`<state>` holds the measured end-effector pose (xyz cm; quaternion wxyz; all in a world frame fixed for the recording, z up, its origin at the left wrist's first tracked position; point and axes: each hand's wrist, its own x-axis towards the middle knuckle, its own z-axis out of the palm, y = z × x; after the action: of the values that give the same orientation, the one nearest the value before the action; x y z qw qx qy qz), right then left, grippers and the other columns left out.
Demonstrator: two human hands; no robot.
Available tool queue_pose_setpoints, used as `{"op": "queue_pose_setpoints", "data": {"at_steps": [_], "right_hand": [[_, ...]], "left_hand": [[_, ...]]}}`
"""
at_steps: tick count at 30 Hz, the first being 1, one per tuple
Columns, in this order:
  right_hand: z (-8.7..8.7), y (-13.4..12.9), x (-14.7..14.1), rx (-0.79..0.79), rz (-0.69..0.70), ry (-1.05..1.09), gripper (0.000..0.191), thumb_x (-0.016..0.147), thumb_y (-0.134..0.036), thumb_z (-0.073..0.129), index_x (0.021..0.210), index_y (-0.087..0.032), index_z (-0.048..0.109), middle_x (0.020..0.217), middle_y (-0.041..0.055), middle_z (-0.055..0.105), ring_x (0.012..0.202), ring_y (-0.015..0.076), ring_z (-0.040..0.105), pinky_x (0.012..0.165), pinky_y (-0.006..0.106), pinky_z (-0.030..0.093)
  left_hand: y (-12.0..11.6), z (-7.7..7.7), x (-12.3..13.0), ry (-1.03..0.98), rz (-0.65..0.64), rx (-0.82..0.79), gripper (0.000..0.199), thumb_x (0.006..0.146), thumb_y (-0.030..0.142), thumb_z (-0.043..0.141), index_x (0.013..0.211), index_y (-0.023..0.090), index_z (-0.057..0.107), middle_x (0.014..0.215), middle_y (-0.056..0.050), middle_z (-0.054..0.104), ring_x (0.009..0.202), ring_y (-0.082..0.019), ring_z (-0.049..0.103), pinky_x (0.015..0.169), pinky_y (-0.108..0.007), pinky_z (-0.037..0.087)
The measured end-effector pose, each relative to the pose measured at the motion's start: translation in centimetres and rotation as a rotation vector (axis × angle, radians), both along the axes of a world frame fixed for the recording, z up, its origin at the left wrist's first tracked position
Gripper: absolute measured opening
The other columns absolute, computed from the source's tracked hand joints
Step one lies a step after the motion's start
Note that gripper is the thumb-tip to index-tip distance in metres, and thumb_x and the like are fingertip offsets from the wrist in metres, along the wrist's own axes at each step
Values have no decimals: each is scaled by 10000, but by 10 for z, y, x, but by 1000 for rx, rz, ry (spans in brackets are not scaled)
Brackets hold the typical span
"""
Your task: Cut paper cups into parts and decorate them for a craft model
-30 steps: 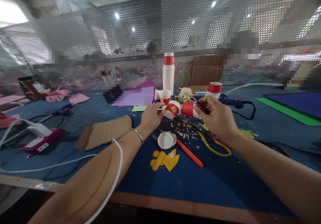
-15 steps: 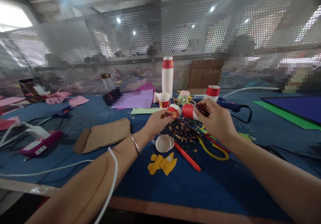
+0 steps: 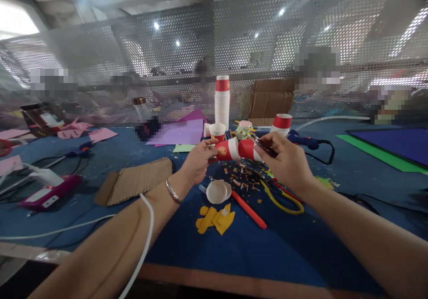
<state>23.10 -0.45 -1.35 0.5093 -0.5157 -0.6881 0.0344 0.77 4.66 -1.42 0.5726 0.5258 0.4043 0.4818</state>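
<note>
My left hand (image 3: 197, 160) is closed on the base end of a red and white paper cup (image 3: 228, 149), tilted on its side with its white part to the right. My right hand (image 3: 284, 158) pinches a slim dark tool with a pale metallic tip; the fingers cover most of it, and I cannot make out its kind. Between the hands, another red paper cup (image 3: 246, 149) lies sideways, close to the right fingertips. Whether that hand also touches it, I cannot tell. Below are small paper scraps (image 3: 239, 176), white paper discs (image 3: 216, 192) and yellow-handled scissors (image 3: 282, 203).
A tall stack of paper cups (image 3: 222, 107) stands behind the hands. Yellow paper pieces (image 3: 216, 218) and a red marker (image 3: 249, 209) lie in front. Corrugated cardboard (image 3: 140, 180) is at left, near a magenta power strip (image 3: 50, 194). A blue glue gun (image 3: 302, 139) rests at right.
My left hand has shifted slightly left and turned its cup, so more of the cup's side and printed emblem shows. The right hand has hardly moved.
</note>
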Motion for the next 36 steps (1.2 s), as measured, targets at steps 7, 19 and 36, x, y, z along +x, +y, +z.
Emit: {"op": "queue_pose_setpoints", "data": {"at_steps": [7,19,36], "right_hand": [[-2,-5,-7,18,163,28,79,873,-247,631,927,-229,577,823,26,696,734,197,678,666,307,531],[7,-13,-19,-56,303,255,115,884,-281,664,856,-222,568,733,-12,602,641,141,575,588,273,465],[11,-18,-21,-78,268,240,127,892,-297,663,891,-218,564,756,-9,624,660,140,584,616,277,475]], "left_hand": [[-2,-4,4,-26,-50,-59,349,743,40,677,1069,162,707,868,-39,728,793,-150,646,762,-296,507],[-23,10,10,-59,-178,12,423,747,171,804,1164,199,739,1037,-60,737,927,-172,654,893,-332,505],[-33,5,14,180,-62,457,467,714,313,841,1092,219,584,1048,-57,656,844,-175,618,700,-305,527]]}}
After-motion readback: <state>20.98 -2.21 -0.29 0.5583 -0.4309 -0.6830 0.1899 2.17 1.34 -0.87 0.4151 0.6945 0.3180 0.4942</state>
